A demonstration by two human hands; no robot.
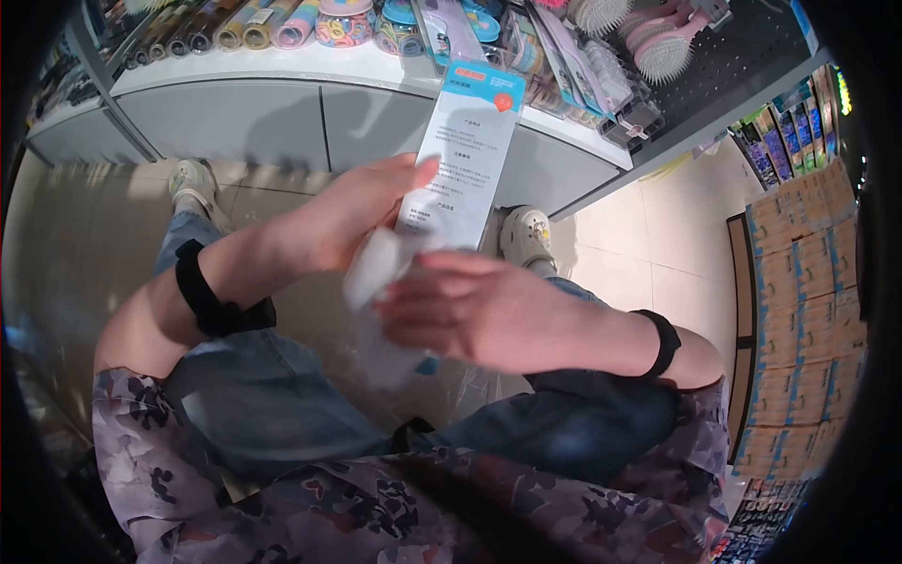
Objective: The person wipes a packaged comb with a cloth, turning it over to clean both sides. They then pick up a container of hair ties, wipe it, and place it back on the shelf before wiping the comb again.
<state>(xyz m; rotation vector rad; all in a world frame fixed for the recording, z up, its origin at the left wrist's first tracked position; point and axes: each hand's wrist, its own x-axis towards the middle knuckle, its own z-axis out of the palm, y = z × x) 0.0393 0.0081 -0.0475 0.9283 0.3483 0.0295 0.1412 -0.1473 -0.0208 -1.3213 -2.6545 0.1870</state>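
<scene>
The slim blue-and-white box was held at a forward tilt between the knees, its printed face toward the wearer and its upper end just in front of the display shelf. The left hand gripped the lower left edge, thumb on the printed face; its other fingers were largely hidden. The right hand was positioned below the box with fingers bent, beside a white, soft-looking item. Motion blur affected both; whether the fingers pinched that item could not be determined.

The box carried a blue header with an orange-red heart mark. Chinese text in black was arranged under several headings, two of which appeared to begin with 产品. The body text was too small to read.

The shelf had a white top above grey panels. It bore rolled goods in tubes, jars of coloured hair ties and, at the right, pink-backed hairbrushes. The floor was pale tile. Brown packages with blue markings were stacked in columns along the right side.
</scene>
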